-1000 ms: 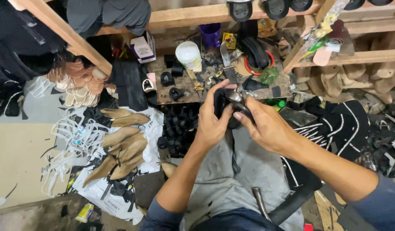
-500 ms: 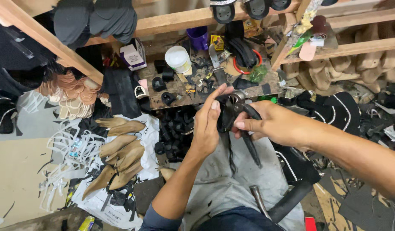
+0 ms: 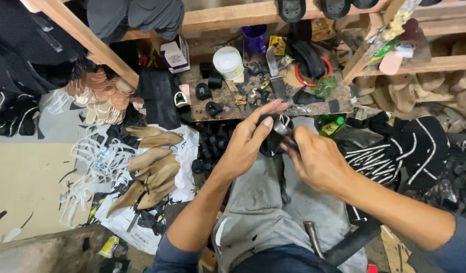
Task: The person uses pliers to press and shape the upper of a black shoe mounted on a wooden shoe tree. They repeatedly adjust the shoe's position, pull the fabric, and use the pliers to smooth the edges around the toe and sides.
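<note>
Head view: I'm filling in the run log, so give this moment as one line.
left hand: holds black shoe piece | right hand: grip on same piece | place: over lap, before cluttered workbench | wooden shoe lasts: on floor

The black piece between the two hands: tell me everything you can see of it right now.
The black piece is small, dark and mostly hidden, so its exact shape cannot be told. It looks like leather or rubber, with faint pale stitching or marks near its top. The left hand cups it from the left, thumb laid over it; the right hand pinches its right side. It is held above the grey-clad lap, just in front of the cluttered wooden bench.
</note>
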{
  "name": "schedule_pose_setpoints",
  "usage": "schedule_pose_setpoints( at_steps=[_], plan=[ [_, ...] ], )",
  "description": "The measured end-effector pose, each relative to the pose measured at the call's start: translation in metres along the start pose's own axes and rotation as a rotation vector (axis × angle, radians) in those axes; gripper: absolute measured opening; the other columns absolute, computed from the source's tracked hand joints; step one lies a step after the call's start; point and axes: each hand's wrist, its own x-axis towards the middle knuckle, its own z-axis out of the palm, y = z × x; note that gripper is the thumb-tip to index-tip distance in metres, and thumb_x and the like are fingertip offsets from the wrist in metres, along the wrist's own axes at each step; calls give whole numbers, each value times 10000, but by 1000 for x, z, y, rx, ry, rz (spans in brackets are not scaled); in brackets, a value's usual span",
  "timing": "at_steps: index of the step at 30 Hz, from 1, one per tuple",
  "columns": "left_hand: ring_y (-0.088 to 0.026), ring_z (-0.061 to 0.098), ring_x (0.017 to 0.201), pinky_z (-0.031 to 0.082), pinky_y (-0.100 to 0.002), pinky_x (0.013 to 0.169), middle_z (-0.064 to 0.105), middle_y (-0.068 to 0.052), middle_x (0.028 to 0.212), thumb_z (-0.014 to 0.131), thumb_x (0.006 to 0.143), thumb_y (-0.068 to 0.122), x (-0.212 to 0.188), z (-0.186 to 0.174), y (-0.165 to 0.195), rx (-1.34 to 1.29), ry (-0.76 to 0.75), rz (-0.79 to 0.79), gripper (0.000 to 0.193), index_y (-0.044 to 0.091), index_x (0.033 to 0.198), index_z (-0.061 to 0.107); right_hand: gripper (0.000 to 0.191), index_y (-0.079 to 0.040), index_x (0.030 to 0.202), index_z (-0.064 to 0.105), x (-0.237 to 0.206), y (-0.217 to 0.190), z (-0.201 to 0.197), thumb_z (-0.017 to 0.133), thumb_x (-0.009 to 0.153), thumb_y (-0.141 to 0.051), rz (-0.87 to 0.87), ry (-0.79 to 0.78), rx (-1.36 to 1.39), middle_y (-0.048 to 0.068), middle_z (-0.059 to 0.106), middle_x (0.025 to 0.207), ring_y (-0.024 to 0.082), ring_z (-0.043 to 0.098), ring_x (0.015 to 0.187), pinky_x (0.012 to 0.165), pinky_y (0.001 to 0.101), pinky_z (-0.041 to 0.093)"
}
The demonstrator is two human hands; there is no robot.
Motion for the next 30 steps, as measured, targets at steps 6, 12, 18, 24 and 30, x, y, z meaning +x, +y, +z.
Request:
schedule_pose_setpoints(
  at_steps=[6,12,18,24,30],
  plan=[
    [-213,608,1123,473,-310,1019,653,-157,1443,412,1082,51,5,5,16,201,12,-79,512,13,1590,353,353,29,997,483,-15,21,-8,678,704,0,-169,-131,-169,251,625,935,441,624,869,719,475,513],
    [-310,635,1005,497,-331,935,624,-182,1472,423,1005,-19,0,30,24,498,23,10,717,69,1648,117,164,7,1026,695,-16,5,-30,674,927,-121,526,-442,950,186,695,952,457,638,910,788,392,517],
    [-383,515,1473,351,-401,1242,496,-213,1596,370,1036,-36,-11,26,17,469,-92,178,751,34,1663,-38,290,7,937,543,-22,3,-54,678,921,-250,18,-297,144,224,659,899,420,635,877,730,482,488],
    [-332,439,1524,293,-401,1279,529,-204,1576,387,1115,9,-14,0,21,248,-174,25,671,38,1680,27,256,-9,951,510,-30,-6,-1,688,947,-194,152,-102,146,249,636,736,473,632,738,619,515,488],
    [-314,520,1436,348,-401,1238,576,-215,1501,408,1059,-27,-6,3,23,238,-203,-24,702,49,1675,82,319,29,985,457,-31,14,8,722,914,-134,-109,37,122,265,621,820,514,597,771,605,542,460]
  ],
)
